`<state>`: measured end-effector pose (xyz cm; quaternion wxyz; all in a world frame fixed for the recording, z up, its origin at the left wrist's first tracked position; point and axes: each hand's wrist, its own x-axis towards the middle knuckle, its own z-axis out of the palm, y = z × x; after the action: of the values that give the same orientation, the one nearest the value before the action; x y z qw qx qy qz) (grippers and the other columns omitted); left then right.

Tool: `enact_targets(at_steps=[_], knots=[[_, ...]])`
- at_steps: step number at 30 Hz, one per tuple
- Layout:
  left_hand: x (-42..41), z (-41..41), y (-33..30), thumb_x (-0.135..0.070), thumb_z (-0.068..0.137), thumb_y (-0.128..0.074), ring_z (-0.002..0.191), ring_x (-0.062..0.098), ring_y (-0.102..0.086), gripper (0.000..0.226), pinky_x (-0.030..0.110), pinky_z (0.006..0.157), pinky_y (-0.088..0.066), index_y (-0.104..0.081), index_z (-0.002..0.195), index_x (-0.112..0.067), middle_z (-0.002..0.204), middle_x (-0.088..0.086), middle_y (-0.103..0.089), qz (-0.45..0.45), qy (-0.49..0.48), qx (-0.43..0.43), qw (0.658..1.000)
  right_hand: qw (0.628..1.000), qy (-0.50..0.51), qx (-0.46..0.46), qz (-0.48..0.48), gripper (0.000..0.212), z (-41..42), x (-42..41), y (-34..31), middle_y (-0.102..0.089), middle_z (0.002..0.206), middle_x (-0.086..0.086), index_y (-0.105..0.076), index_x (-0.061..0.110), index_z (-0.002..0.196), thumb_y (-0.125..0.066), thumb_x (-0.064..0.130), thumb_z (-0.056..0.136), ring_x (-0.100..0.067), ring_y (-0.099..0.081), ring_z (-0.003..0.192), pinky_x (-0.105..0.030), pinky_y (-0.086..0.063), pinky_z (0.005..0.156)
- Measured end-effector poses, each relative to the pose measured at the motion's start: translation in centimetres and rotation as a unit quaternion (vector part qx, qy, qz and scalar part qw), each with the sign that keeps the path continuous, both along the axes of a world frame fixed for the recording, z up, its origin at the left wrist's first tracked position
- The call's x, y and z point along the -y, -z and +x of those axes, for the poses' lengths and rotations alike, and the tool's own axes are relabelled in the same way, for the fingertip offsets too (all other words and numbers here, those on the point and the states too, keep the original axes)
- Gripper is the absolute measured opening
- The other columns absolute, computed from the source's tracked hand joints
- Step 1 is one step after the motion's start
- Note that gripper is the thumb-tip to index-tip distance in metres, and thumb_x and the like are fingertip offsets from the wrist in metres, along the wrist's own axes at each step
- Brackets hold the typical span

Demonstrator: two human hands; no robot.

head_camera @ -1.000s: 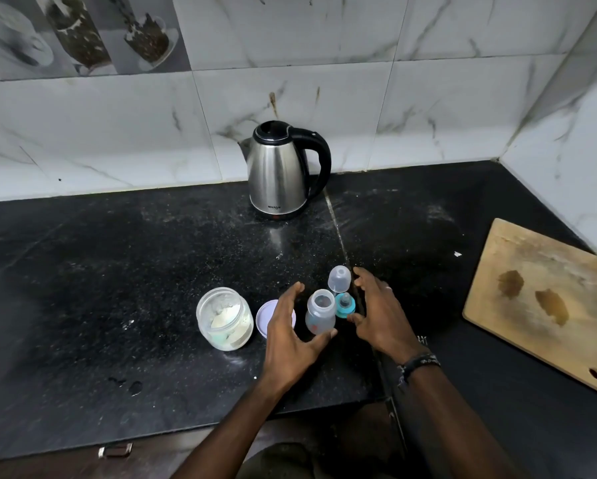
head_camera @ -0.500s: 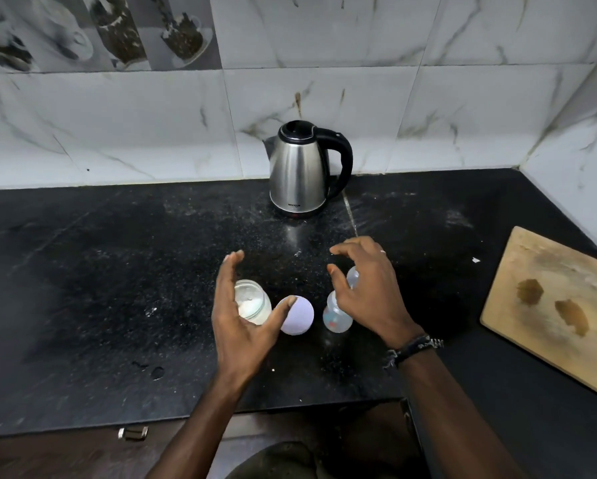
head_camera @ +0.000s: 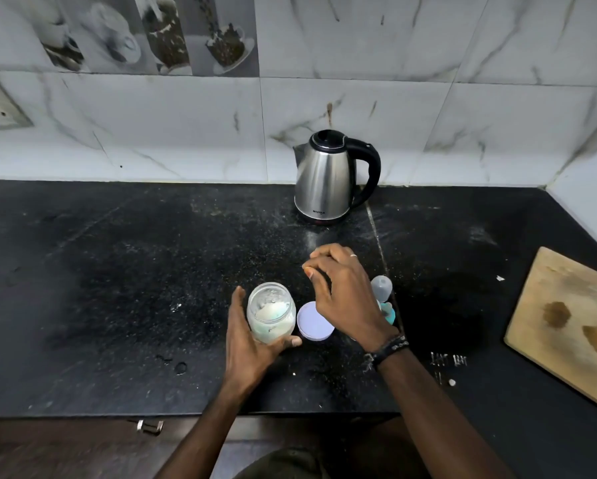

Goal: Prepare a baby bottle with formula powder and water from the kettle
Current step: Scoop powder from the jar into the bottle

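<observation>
Gripping powder jar [head_camera: 271, 314] with left hand [head_camera: 252, 344]; right hand [head_camera: 345, 299] hovering, fingers curled.

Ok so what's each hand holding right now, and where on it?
The left hand grips the open powder jar round its lower side wall, thumb in front. The right hand hovers with fingers curled; nothing visible in it.

- We see the kettle [head_camera: 326, 179] upper centre on the counter [head_camera: 117, 271].
- The jar [head_camera: 271, 312] sits mid-frame, its lid [head_camera: 313, 321] just right.
- The cutting board [head_camera: 566, 323] lies far right.
</observation>
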<state>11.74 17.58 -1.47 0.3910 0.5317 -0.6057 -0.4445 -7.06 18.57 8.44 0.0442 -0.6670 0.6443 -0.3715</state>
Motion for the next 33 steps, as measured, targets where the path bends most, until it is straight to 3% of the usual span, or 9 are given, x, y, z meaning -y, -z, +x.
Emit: enact_targets(at_steps=[4,8,11,13,19,25,28,31,33], knots=[[0.3,-0.2,0.6,-0.059,0.036,-0.1,0.131,0.018,-0.059,0.135,0.05,0.107,-0.051,-0.039,0.151,-0.022,0.142,-0.001,-0.06,0.007,-0.007,0.007,1.0,1.0,-0.01,-0.003,0.011,0.018,1.0,0.1,0.0,-0.065,0.104,-0.004,-0.074,0.008,0.091,-0.059,0.018,0.092,-0.018,-0.055,0.095,-0.031,-0.046,0.087],[0.1,-0.7,0.4,-0.05,0.044,-0.097,0.114,0.008,-0.067,0.097,0.04,0.096,-0.056,-0.048,0.128,-0.055,0.126,-0.012,-0.068,-0.035,-0.021,0.011,0.999,0.996,-0.032,-0.018,0.081,0.017,1.4,0.2,-0.2,-0.063,0.11,-0.005,-0.075,0.012,0.094,-0.06,0.021,0.094,-0.025,-0.056,0.102,-0.036,-0.048,0.089],[0.0,-0.8,0.3,-0.046,0.052,-0.094,0.122,0.012,-0.064,0.101,0.037,0.101,-0.053,-0.048,0.142,-0.037,0.137,-0.007,-0.064,-0.051,-0.014,0.037,0.998,0.986,-0.05,-0.047,0.149,0.018,1.7,0.1,-0.4,-0.059,0.123,-0.006,-0.075,0.017,0.103,-0.06,0.019,0.094,-0.029,-0.053,0.114,-0.037,-0.047,0.096],[0.1,-0.6,0.3,-0.045,0.056,-0.093,0.127,0.007,-0.057,0.106,0.027,0.102,-0.046,-0.046,0.149,-0.022,0.142,-0.011,-0.056,-0.072,0.0,0.055,0.996,0.978,-0.054,-0.073,0.19,0.022,1.9,0.0,-0.5,-0.055,0.133,-0.007,-0.075,0.021,0.108,-0.058,0.02,0.094,-0.03,-0.05,0.12,-0.035,-0.044,0.097],[0.2,-0.2,-0.2,-0.028,0.068,-0.092,0.135,-0.013,-0.036,0.092,0.01,0.11,-0.031,-0.047,0.147,-0.014,0.145,-0.011,-0.046,-0.199,0.038,0.1,0.974,0.953,-0.057,-0.147,0.257,0.031,2.5,0.3,-0.9,-0.038,0.153,-0.009,-0.07,0.028,0.123,-0.058,0.022,0.095,-0.032,-0.038,0.137,-0.038,-0.038,0.109],[0.9,-0.4,-1.7,-0.027,0.068,-0.082,0.138,0.021,-0.043,0.085,0.041,0.115,-0.038,-0.046,0.144,-0.012,0.146,0.008,-0.052,-0.309,0.072,0.134,0.939,0.933,-0.051,-0.198,0.296,0.031,2.7,0.6,-1.4,-0.029,0.157,-0.012,-0.068,0.026,0.125,-0.06,0.032,0.095,-0.035,-0.035,0.139,-0.044,-0.038,0.109],[1.6,-0.2,-2.2,-0.023,0.066,-0.085,0.133,0.033,-0.049,0.083,0.053,0.11,-0.043,-0.051,0.14,-0.008,0.143,0.013,-0.056,-0.354,0.08,0.169,0.916,0.937,-0.055,-0.172,0.3,0.023,2.2,0.9,-1.2,-0.027,0.159,-0.013,-0.071,0.015,0.107,-0.063,0.029,0.09,-0.037,-0.045,0.132,-0.043,-0.046,0.101],[2.1,-0.2,-3.3,-0.035,0.074,-0.074,0.129,0.038,-0.053,0.073,0.055,0.107,-0.043,-0.05,0.138,-0.011,0.139,0.016,-0.059,-0.396,0.082,0.191,0.895,0.955,-0.071,-0.108,0.266,0.014,1.8,1.1,-0.7,-0.042,0.148,-0.011,-0.068,0.007,0.089,-0.068,0.021,0.085,-0.033,-0.062,0.111,-0.039,-0.053,0.088],[2.3,-0.3,-4.1,-0.041,0.078,-0.071,0.126,0.04,-0.055,0.069,0.055,0.105,-0.043,-0.049,0.136,-0.012,0.136,0.019,-0.061,-0.422,0.071,0.197,0.882,0.97,-0.07,-0.066,0.225,0.017,1.8,1.2,-0.6,-0.056,0.128,-0.007,-0.069,0.004,0.095,-0.071,0.014,0.082,-0.028,-0.065,0.098,-0.038,-0.053,0.081]])
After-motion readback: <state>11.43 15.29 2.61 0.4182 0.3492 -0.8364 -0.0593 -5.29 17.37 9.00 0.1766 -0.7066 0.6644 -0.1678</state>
